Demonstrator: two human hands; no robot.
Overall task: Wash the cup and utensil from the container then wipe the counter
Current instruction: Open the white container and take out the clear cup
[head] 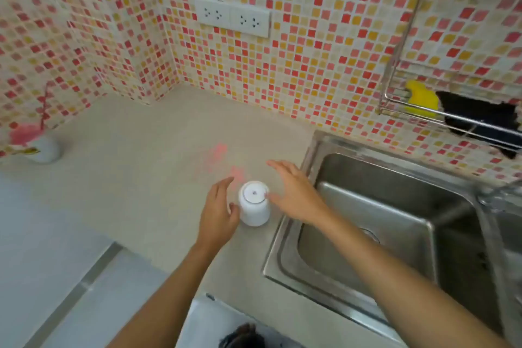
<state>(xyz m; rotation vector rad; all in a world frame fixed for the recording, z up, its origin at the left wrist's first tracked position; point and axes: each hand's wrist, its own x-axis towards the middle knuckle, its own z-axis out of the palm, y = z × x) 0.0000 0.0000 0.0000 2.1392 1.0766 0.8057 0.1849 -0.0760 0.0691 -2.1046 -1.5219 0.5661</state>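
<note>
A white cup (254, 203) stands upside down on the beige counter (135, 167), just left of the steel sink (375, 223). My left hand (219, 212) is beside the cup's left wall, fingers apart, thumb touching or almost touching it. My right hand (296, 195) hovers on the cup's right side, fingers spread, one fingertip at the cup's base rim. Neither hand closes around the cup. A pink stain (226, 161) marks the counter just behind the cup. No utensil or container is visible.
A wire rack (395, 99) on the tiled wall holds a yellow sponge (421, 99) and a black cloth (480, 118). A small white vase (45, 150) with pink flowers stands at the far left. Wall sockets (231, 18) sit above the counter. A tap (500, 195) is at the right edge.
</note>
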